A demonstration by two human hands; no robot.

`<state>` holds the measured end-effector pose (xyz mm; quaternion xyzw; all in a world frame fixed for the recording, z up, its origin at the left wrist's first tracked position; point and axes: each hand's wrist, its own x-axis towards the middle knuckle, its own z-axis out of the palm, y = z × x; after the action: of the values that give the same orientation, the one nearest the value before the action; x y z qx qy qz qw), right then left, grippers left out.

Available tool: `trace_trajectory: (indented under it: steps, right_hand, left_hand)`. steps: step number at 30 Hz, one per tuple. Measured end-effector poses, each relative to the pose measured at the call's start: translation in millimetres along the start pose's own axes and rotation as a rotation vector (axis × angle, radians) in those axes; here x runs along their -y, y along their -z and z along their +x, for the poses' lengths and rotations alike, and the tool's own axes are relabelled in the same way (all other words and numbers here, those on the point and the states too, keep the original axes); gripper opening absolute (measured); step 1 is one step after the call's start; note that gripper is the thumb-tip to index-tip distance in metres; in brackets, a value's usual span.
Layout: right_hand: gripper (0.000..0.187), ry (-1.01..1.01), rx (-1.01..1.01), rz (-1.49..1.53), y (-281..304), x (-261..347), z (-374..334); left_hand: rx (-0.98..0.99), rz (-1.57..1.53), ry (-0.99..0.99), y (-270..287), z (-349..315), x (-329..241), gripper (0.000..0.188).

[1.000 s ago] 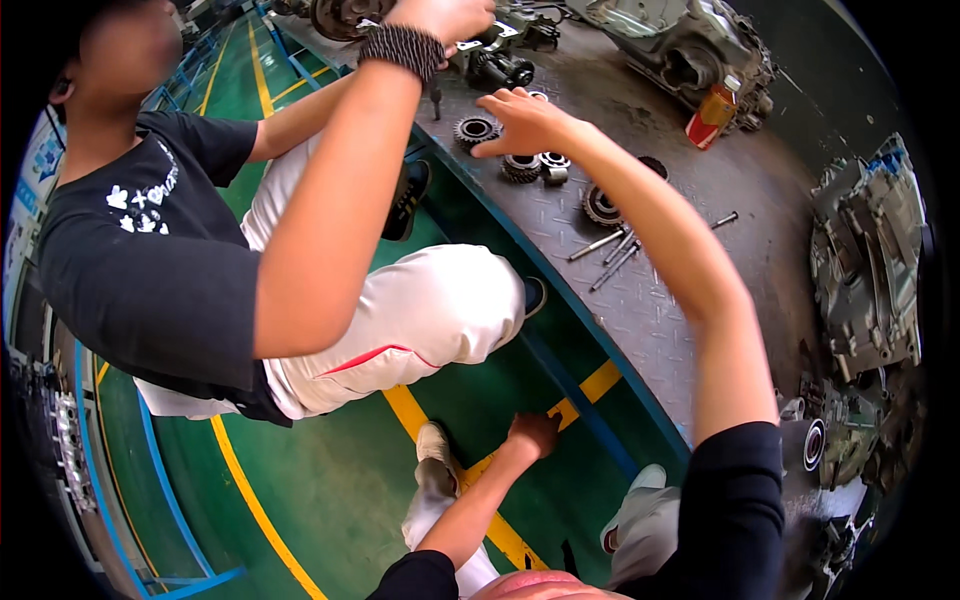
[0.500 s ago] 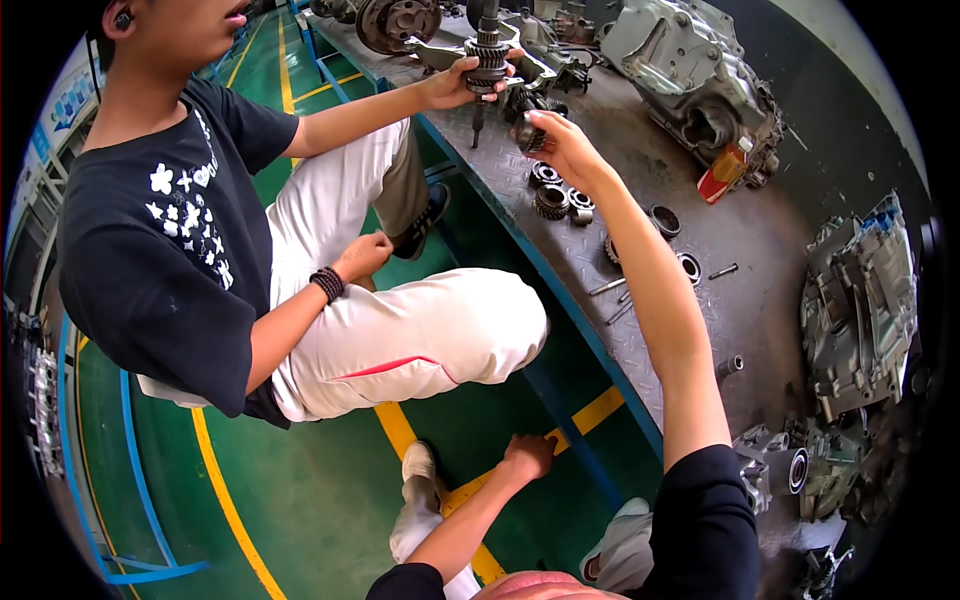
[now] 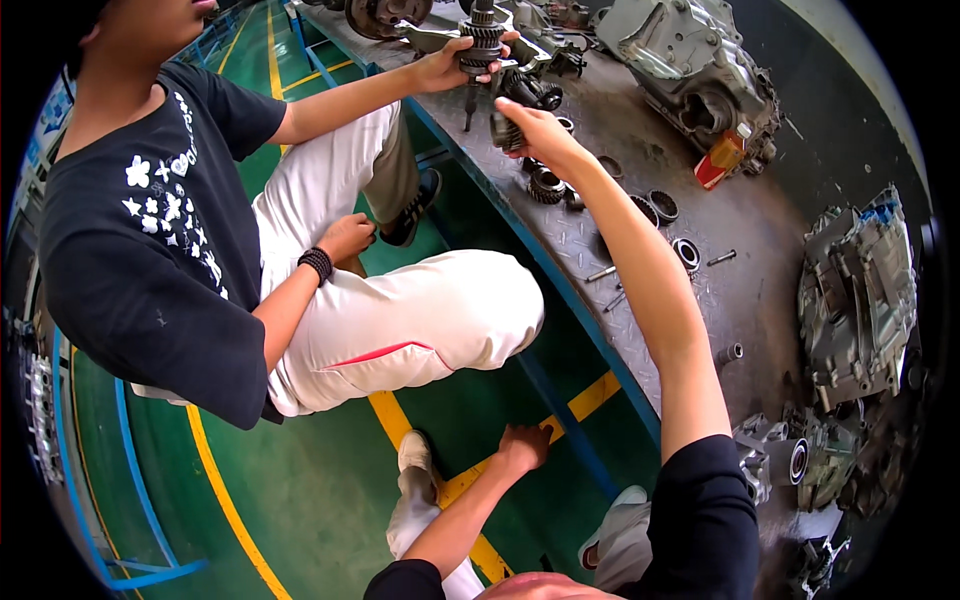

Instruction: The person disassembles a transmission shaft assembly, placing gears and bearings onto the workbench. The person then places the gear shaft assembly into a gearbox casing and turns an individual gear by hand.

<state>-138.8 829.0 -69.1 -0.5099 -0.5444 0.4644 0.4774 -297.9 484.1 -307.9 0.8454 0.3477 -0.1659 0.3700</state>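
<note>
My right hand (image 3: pixel 545 138) reaches out over the near edge of the workbench, its fingers closed around a toothed metal gear (image 3: pixel 507 132). Just beyond it, a co-worker's hand (image 3: pixel 446 66) grips an upright gear shaft (image 3: pixel 482 48) with stacked gears. The gear I hold is close to the shaft's lower part but apart from it. Low over the green floor, away from the bench, my left hand (image 3: pixel 525 447) is curled closed, with nothing visible in it. Under my right wrist another gear (image 3: pixel 546 186) lies on the bench, partly beside smaller rings.
The steel workbench (image 3: pixel 640 330) carries a ring gear (image 3: pixel 663 207), a bearing (image 3: pixel 686 253) and a bolt (image 3: pixel 722 257). Large gearbox housings (image 3: pixel 858 300) stand along its far side, near a red-and-yellow bottle (image 3: pixel 722 158). A co-worker's knee (image 3: pixel 500 300) juts out at the left.
My right hand has moved slightly left with the gear, which has tilted and come closer to the shaft. The view has shifted a little. My left hand stays curled.
</note>
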Motion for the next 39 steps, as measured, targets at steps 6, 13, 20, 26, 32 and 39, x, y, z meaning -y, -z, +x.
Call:
trace_trajectory:
  steps: [6, 13, 20, 26, 32, 39]
  right_hand:
    - [0.065, -0.044, -0.19, -0.494, -24, -3, 6]
    - [0.053, 0.241, -0.285, -1.069, -36, -6, 6]
    - [0.058, 0.346, -0.226, -1.385, -9, -3, -3]
    - [0.052, 0.231, 0.265, -1.478, 47, 71, -100]
    - [0.065, 0.092, 0.5, -1.667, 91, 45, -182]
    - [0.058, 0.129, 0.153, -1.485, 88, 20, -186]
  left_hand:
    - [0.01, 0.001, 0.004, -1, 0, 3, 0.041]
    - [0.034, 0.053, -0.02, -11, 3, 2, 0.042]
    - [0.05, 0.049, -0.006, -9, 9, 6, 0.039]
    - [0.055, 0.081, -0.025, -9, -1, 4, 0.039]
    - [0.016, 0.11, -0.06, -9, 4, -5, 0.036]
    - [-0.012, 0.08, -0.053, -18, -4, -6, 0.034]
